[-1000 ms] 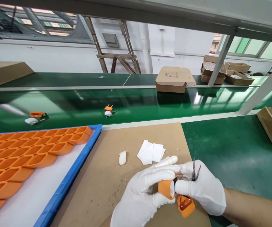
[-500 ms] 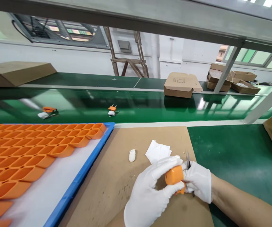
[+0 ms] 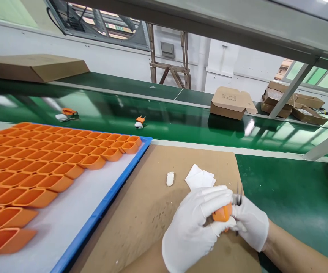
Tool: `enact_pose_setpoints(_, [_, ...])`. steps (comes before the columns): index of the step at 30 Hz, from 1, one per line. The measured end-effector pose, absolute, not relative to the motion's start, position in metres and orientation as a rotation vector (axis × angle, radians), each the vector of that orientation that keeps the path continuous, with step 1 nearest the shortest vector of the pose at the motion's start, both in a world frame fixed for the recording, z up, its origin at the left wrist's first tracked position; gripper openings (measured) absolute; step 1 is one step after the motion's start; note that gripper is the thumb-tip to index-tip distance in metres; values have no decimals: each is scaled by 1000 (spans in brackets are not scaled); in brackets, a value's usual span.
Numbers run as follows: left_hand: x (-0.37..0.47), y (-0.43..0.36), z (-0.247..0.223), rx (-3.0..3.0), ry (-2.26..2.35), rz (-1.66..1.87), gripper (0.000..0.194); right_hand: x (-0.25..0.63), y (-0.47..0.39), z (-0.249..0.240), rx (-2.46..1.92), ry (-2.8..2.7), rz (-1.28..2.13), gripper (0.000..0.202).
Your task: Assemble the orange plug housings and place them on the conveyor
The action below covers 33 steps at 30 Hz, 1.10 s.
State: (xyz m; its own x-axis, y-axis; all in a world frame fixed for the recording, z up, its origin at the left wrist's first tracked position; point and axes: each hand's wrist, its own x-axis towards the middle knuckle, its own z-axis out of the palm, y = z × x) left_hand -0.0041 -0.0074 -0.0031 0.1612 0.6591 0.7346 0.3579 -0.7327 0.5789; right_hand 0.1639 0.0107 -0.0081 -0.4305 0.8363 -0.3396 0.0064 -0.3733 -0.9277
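My left hand (image 3: 196, 227), in a white glove, curls its fingers and thumb around a small orange plastic housing (image 3: 222, 213). Most of that housing is hidden by the glove. Close against it, my gloved right hand (image 3: 251, 222) grips thin metal tweezers (image 3: 238, 197), whose blurred points stick up above the fingers. The right fingertips meet the housing's right side; whether they also hold part of it I cannot tell. Both hands are over a brown cardboard sheet (image 3: 141, 212). Just beyond them lie white paper squares (image 3: 199, 177) and a small white finger cot (image 3: 170, 178).
On the left, a blue-rimmed tray (image 3: 118, 182) carries rows of hollow orange shells (image 3: 50, 167). Orange plugs with white pieces (image 3: 140, 120) rest on the green belt (image 3: 175, 131) behind. An opened carton (image 3: 232, 101) stands farther back, near a slanted metal post (image 3: 292, 89).
The view has tilted and shifted, so the scene sits differently. Both hands stay together at the orange housing, which appears turned slightly and more covered by the left fingers.
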Motion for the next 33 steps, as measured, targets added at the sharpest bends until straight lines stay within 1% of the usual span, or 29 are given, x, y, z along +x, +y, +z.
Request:
enact_pose_setpoints(1, [-5, -5, -5, 2177, 1023, 1613, 38, 165, 10, -5, -1184, -1247, 1792, 52])
enact_pose_setpoints(3, [-7, -2, -10, 2167, 1112, 1618, 35, 169, 7, 3, -1190, -1260, 1571, 41])
enact_pose_setpoints(5, [-9, 0, -13, 2063, 1179, 1550, 36, 173, 3, 11, -1149, -1346, 1397, 30])
enact_pose_setpoints(6, [-9, 0, -14, 1949, 1205, 1494, 36, 176, 1, 13, -1120, -1399, 1358, 29])
enact_pose_setpoints(8, [-9, 0, -11, 1630, 1206, 1342, 36, 182, 1, 17, -1068, -1461, 1291, 35])
enact_pose_setpoints(10, [-8, 1, -7, 1323, 1138, 1193, 35, 188, 4, 19, -1072, -1456, 1121, 43])
enact_pose_setpoints(12, [-6, 2, -4, 1121, 1017, 1100, 37, 193, 10, 19, -1100, -1439, 957, 46])
enact_pose_setpoints(16, [-1, 4, -4, 943, 845, 1064, 36, 194, 12, 19, -1177, -1538, 930, 37])
enact_pose_setpoints(19, [1, 4, -5, 882, 817, 1051, 37, 191, 6, 20, -1140, -1610, 931, 41])
enact_pose_setpoints(20, [2, 4, -5, 857, 811, 1035, 39, 191, 3, 20, -1109, -1634, 912, 38])
enact_pose_setpoints(23, [2, 4, -5, 774, 790, 943, 41, 191, -1, 22, -1040, -1685, 818, 16])
enact_pose_setpoints(25, [1, 4, -4, 786, 769, 871, 40, 192, 0, 24, -1034, -1688, 761, 10])
enact_pose_setpoints(30, [-6, 0, 0, 941, 698, 708, 34, 196, 6, 27, -927, -1753, 595, 16])
enact_pose_setpoints(33, [-6, -1, 0, 928, 652, 652, 36, 195, 9, 26, -889, -1830, 553, 10])
